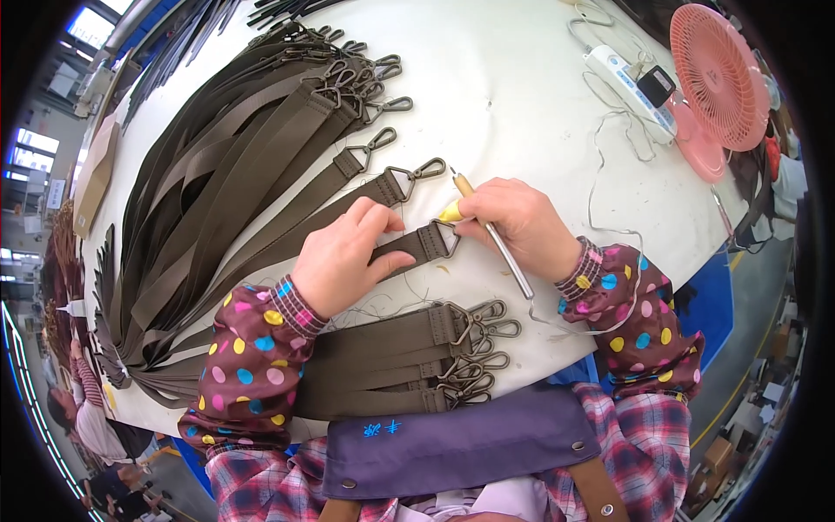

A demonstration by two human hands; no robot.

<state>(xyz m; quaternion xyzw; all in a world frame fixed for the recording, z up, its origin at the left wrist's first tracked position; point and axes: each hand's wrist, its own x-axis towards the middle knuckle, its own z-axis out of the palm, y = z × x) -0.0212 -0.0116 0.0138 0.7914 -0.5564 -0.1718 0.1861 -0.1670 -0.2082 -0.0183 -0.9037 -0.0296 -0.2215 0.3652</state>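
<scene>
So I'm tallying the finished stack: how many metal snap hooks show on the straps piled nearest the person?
About 5 snap hooks, fanned at the right end of the near strap pile, from top to bottom; overlapping ones may hide more.

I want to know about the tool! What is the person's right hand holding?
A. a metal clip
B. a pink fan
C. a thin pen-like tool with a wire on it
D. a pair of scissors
C: the right hand grips a thin pen-like tool with a pointed tip and a thin wire trailing from its end, beside the strap that the left hand presses flat on the white table.
</scene>
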